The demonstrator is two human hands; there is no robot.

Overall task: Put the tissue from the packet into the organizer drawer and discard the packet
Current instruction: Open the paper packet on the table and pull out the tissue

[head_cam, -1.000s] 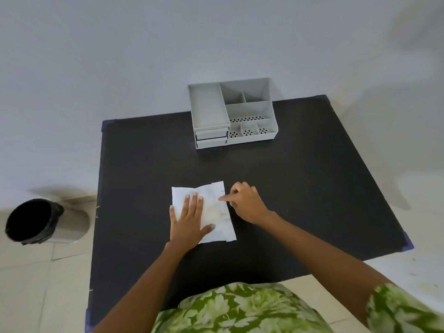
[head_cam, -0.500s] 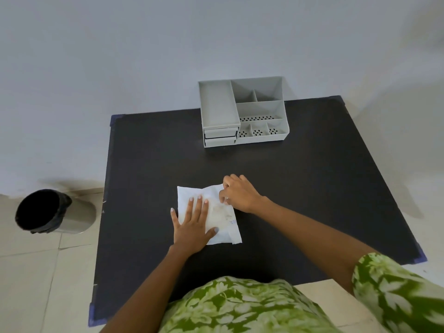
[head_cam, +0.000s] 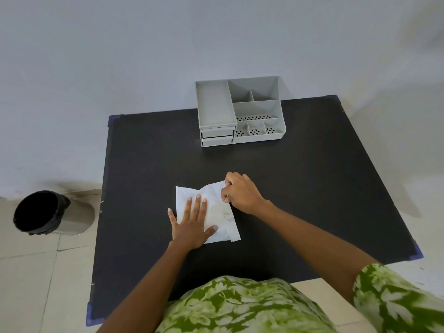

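A white tissue packet (head_cam: 219, 212) lies flat in the middle of the black table (head_cam: 300, 188). My left hand (head_cam: 192, 223) presses flat on its left half, fingers spread. My right hand (head_cam: 240, 192) pinches the packet's upper right edge, which is lifted slightly off the table. The grey organizer (head_cam: 240, 111) stands at the table's far edge, its two small drawers (head_cam: 217, 135) shut at the front left. I cannot tell whether tissue shows outside the packet.
A round bin with a black liner (head_cam: 40, 213) stands on the tiled floor left of the table. A pale wall runs behind the table. My green patterned clothing fills the bottom of the view.
My right hand went from pointing at the packet's top edge to pinching it and lifting that edge. My left hand stays pressed on the packet.
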